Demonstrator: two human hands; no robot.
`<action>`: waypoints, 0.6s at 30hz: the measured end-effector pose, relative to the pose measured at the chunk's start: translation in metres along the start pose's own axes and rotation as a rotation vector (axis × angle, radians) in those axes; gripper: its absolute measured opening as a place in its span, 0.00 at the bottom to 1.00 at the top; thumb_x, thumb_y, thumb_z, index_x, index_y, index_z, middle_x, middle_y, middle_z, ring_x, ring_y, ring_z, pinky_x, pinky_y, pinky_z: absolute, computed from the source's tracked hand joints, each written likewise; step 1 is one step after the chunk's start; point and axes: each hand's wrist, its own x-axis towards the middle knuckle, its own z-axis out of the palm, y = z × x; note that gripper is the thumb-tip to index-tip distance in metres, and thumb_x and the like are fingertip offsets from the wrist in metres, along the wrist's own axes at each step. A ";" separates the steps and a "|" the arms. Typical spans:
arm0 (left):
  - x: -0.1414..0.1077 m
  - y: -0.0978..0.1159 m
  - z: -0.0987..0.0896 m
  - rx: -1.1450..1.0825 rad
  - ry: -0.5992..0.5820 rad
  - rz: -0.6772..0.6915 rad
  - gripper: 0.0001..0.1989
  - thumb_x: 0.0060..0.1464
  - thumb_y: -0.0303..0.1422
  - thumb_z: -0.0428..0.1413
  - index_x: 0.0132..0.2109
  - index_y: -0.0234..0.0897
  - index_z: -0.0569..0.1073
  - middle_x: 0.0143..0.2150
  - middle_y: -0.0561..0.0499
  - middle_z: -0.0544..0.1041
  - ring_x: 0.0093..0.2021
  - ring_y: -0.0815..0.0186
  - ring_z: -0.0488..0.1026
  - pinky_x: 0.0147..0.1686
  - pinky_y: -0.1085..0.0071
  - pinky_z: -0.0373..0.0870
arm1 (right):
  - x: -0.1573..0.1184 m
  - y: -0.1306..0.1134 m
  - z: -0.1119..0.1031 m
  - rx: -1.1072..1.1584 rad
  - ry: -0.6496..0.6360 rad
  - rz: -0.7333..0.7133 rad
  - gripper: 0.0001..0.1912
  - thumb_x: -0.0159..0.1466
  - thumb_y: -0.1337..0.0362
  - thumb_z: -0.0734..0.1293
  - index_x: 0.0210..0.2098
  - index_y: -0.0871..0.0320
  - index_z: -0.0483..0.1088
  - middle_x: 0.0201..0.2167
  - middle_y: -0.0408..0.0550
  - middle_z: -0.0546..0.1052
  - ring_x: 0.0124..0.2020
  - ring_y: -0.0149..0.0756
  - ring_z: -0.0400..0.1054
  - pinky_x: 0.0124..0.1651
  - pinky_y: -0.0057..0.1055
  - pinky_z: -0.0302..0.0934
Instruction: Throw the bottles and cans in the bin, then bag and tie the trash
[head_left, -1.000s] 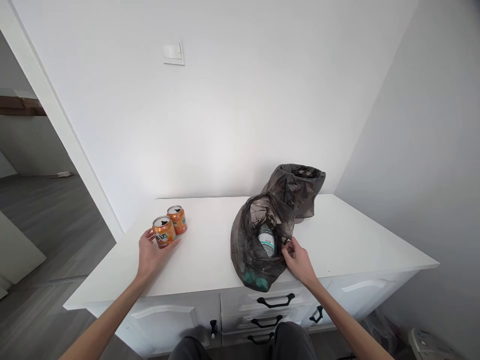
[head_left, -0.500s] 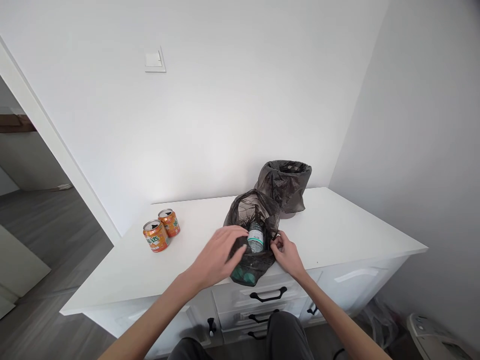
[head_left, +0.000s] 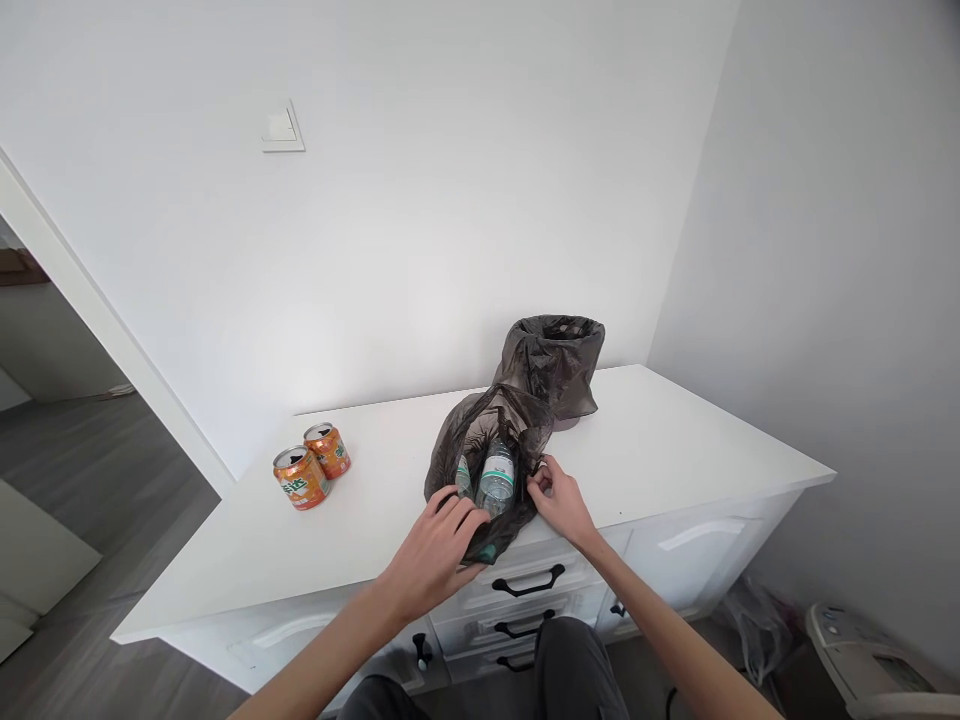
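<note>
A dark translucent plastic bag [head_left: 452,437] lies open at the front edge of the white cabinet top. Inside it, a clear bottle [head_left: 497,477] with a white and green label shows through the mouth, with part of another bottle [head_left: 463,478] to its left. My left hand [head_left: 442,540] is closed on the bag's front left rim, its thumb below. The fingertips of my right hand [head_left: 555,497] pinch the bag's right rim. Behind stands a bin [head_left: 559,370] lined with a similar dark bag.
Two orange cans, one in front [head_left: 301,480] and one behind [head_left: 328,451], stand on the left of the cabinet top [head_left: 675,440]. Black drawer handles [head_left: 529,580] face me below. A pale appliance [head_left: 862,650] stands at the lower right.
My left hand has come down from above the bag and closed on its front rim. The bottle sits differently, and the second bottle now shows. The view has shifted slightly.
</note>
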 end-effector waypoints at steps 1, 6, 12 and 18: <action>-0.004 0.002 0.002 0.004 0.012 -0.003 0.17 0.59 0.34 0.63 0.51 0.40 0.68 0.45 0.50 0.76 0.46 0.58 0.75 0.64 0.51 0.62 | 0.000 0.000 0.000 -0.003 0.001 0.001 0.08 0.64 0.58 0.60 0.41 0.52 0.62 0.26 0.40 0.73 0.28 0.39 0.69 0.35 0.33 0.61; -0.019 0.006 0.014 0.023 0.075 0.008 0.09 0.62 0.29 0.59 0.47 0.40 0.68 0.40 0.51 0.76 0.40 0.60 0.73 0.58 0.55 0.66 | -0.001 0.003 0.001 -0.039 0.033 0.018 0.05 0.62 0.58 0.61 0.33 0.50 0.59 0.25 0.41 0.74 0.28 0.40 0.70 0.34 0.33 0.61; -0.030 0.008 0.021 0.045 0.142 0.015 0.13 0.57 0.18 0.51 0.43 0.41 0.69 0.35 0.53 0.75 0.36 0.63 0.71 0.54 0.57 0.65 | -0.002 0.004 0.002 -0.084 0.036 0.049 0.07 0.63 0.57 0.62 0.30 0.51 0.63 0.25 0.44 0.75 0.29 0.41 0.71 0.35 0.34 0.61; -0.042 0.012 0.025 0.062 0.110 0.006 0.19 0.50 0.16 0.52 0.45 0.41 0.70 0.36 0.53 0.76 0.37 0.62 0.72 0.56 0.56 0.64 | -0.002 0.008 0.003 -0.138 0.024 0.037 0.13 0.64 0.55 0.60 0.25 0.52 0.63 0.21 0.45 0.73 0.25 0.39 0.68 0.32 0.33 0.58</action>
